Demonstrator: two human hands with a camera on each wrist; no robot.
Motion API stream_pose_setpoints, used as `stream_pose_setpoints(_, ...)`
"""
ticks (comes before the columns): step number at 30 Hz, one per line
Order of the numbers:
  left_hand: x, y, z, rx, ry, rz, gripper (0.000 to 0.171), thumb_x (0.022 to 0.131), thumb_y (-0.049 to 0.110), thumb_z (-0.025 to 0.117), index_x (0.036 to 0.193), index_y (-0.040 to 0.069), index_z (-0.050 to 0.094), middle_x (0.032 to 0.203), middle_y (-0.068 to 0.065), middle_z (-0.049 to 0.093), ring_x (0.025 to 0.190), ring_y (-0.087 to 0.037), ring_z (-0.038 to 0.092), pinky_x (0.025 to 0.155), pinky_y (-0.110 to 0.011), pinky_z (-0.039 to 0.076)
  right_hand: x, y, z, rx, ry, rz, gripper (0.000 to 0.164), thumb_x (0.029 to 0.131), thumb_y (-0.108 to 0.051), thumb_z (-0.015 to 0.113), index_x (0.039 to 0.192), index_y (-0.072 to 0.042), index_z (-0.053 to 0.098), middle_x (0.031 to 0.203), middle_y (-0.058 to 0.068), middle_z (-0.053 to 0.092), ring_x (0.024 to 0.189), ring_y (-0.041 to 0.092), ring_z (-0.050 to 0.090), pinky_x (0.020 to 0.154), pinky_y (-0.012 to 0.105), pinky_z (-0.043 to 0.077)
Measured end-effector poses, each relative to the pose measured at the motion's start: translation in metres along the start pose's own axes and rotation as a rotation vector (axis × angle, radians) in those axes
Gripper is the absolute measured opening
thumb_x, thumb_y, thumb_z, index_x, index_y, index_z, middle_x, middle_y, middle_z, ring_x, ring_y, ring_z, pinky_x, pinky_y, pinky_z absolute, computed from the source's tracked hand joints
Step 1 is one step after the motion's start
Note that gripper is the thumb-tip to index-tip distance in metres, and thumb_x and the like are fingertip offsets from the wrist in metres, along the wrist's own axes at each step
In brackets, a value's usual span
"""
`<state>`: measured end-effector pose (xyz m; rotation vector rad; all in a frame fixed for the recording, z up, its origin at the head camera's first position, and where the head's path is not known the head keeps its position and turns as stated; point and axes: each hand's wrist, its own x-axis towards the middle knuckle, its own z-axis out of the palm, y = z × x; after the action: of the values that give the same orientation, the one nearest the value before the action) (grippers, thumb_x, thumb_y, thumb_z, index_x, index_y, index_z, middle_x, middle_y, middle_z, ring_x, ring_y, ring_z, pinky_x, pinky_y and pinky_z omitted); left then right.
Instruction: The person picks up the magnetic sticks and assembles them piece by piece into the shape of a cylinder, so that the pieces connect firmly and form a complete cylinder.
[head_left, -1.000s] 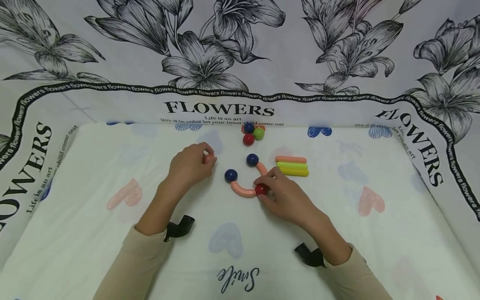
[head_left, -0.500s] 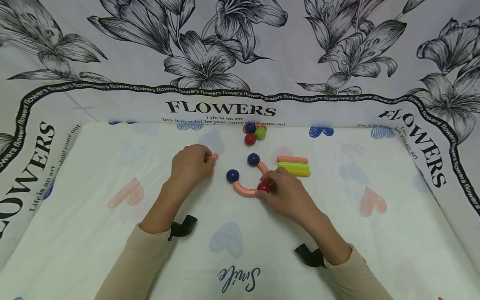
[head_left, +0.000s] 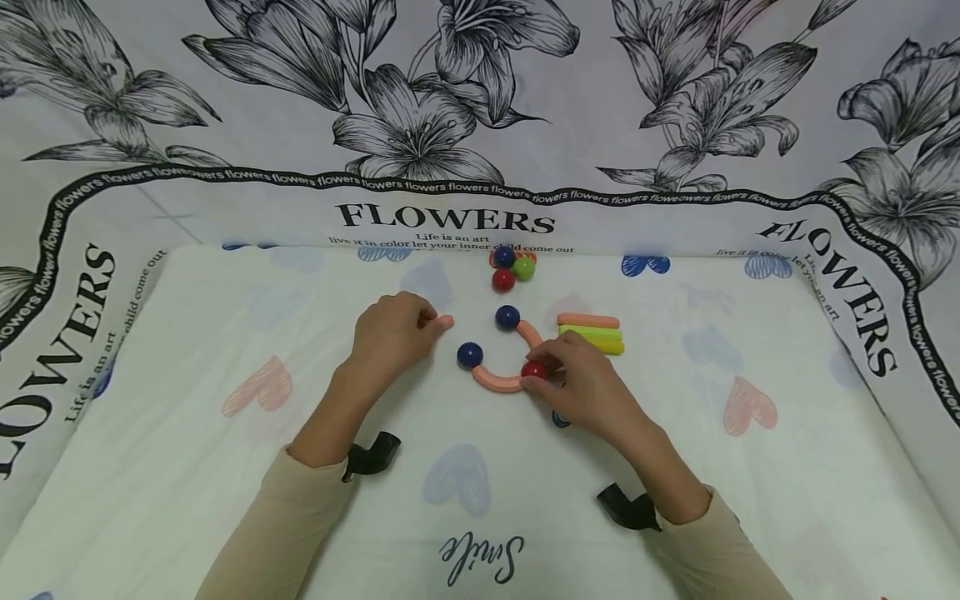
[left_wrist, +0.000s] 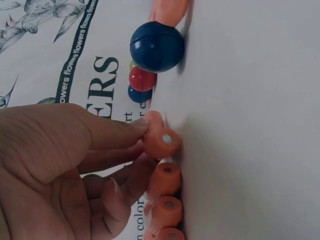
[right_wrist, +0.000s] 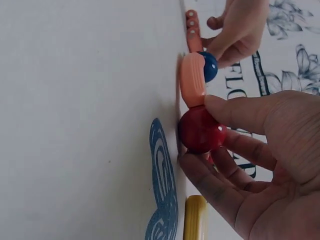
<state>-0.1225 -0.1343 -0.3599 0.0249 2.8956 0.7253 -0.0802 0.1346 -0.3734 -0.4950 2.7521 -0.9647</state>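
My left hand (head_left: 396, 335) pinches a peach magnetic rod (left_wrist: 162, 143) between thumb and fingers; its tip pokes out on the right in the head view. Several similar peach rods stand in a row beside it in the left wrist view, hidden behind the hand from above. My right hand (head_left: 588, 383) pinches a red ball (right_wrist: 201, 130) at the end of a curved peach rod (head_left: 497, 381). A dark blue ball (head_left: 470, 356) caps that rod's other end. From the right fingers, another peach rod (head_left: 529, 333) runs up to a second dark blue ball (head_left: 507, 317).
Farther back, a blue ball (head_left: 504, 256), a red ball (head_left: 503, 280) and a green ball (head_left: 524, 267) sit clustered. Right of the joined pieces lie a peach rod (head_left: 588, 320), a green rod (head_left: 581, 332) and a yellow rod (head_left: 611, 347), side by side on the printed cloth (head_left: 660, 542).
My left hand has shifted slightly right, and the tip of its rod shows more clearly. The red ball, still in my right fingers, has edged right and a little away from me.
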Motion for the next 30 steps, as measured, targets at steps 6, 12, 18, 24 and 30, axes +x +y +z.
stream_pose_setpoints(6,-0.001,0.001,-0.002,-0.086,-0.016,0.004,0.036,0.103,0.037,0.068,0.119,0.008,0.081,0.101,-0.01,0.08,0.086,-0.025,0.067,0.075,-0.037,0.051,0.0,0.007,-0.001,0.018,0.007,-0.022,0.033,0.092,-0.02,0.084,0.122,-0.01,0.076,0.109,0.007,0.067,0.101,0.017,0.068,0.089,0.036,0.064)
stream_pose_setpoints(12,0.009,0.009,-0.011,-0.138,-0.112,-0.012,0.041,0.104,0.04,0.066,0.126,0.007,0.077,0.113,-0.012,0.077,0.094,-0.027,0.065,0.078,-0.037,0.051,0.002,0.011,0.0,0.059,0.013,-0.043,0.034,0.093,-0.018,0.083,0.125,-0.009,0.076,0.111,0.006,0.067,0.104,0.018,0.07,0.091,0.035,0.064)
stream_pose_setpoints(18,0.022,0.009,-0.02,-0.22,-0.225,-0.046,0.045,0.103,0.047,0.067,0.126,0.009,0.075,0.103,-0.009,0.072,0.082,-0.023,0.062,0.065,-0.031,0.049,0.005,0.012,-0.003,0.074,0.005,-0.038,0.036,0.094,-0.016,0.082,0.128,-0.009,0.074,0.113,0.007,0.067,0.106,0.018,0.071,0.093,0.035,0.064)
stream_pose_setpoints(24,0.025,0.001,-0.013,-0.246,-0.239,-0.039,0.042,0.101,0.048,0.069,0.121,0.012,0.076,0.089,-0.007,0.071,0.063,-0.02,0.055,0.053,-0.031,0.044,0.006,0.014,-0.003,0.085,-0.003,-0.028,0.037,0.096,-0.016,0.08,0.131,-0.01,0.073,0.114,0.007,0.065,0.109,0.018,0.071,0.096,0.037,0.063)
stream_pose_setpoints(30,0.028,0.003,-0.006,-0.229,-0.263,-0.015,0.041,0.1,0.048,0.07,0.122,0.014,0.078,0.096,-0.006,0.072,0.081,-0.022,0.059,0.065,-0.031,0.046,0.005,0.017,-0.004,0.091,-0.018,-0.012,0.036,0.096,-0.016,0.079,0.132,-0.01,0.073,0.115,0.007,0.064,0.11,0.019,0.072,0.096,0.037,0.063)
